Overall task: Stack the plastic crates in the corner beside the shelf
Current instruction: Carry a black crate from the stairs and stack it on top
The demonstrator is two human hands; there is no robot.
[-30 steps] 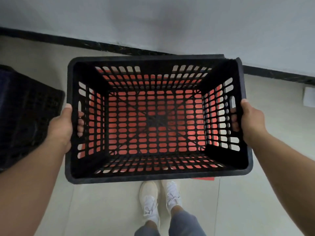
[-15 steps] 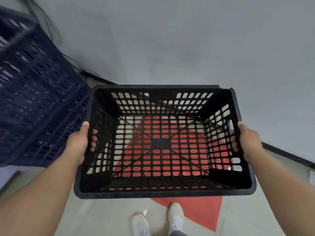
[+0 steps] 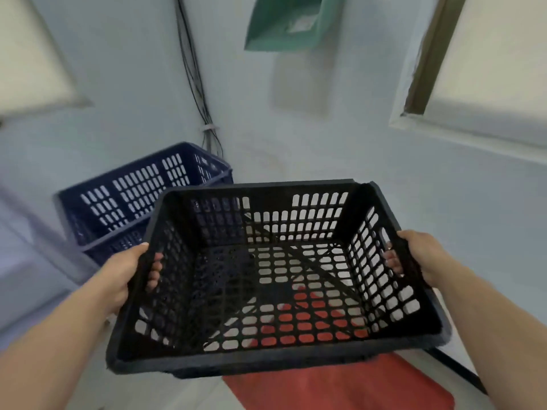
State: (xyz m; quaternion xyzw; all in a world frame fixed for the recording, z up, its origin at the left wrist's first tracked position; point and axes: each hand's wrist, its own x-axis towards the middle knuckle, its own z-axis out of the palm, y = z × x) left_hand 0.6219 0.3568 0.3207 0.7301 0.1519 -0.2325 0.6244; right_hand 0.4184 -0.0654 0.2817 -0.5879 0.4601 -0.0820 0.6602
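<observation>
Now both hands, left hand (image 3: 118, 276) & right hand (image 3: 423, 255), are gripping the black crate (image 3: 275, 359) w/ fingers (image 3: 154, 270) curled through side slots, probably to keep it level for the blue crate stack (image 3: 133, 199) beyond the left fingers.

**Crate held in front of the corner stack**

You hold the black perforated plastic crate (image 3: 275, 279) between your hands: left hand (image 3: 120, 275) on its left wall, right hand (image 3: 420, 257) on its right. Behind it and to the left, the dark blue slotted plastic crates (image 3: 139, 199) sit nested in the wall corner. Below the held crate lies the red floor mat (image 3: 340, 386). Above, on the wall, hangs the green plastic dustpan (image 3: 288, 22).
</observation>
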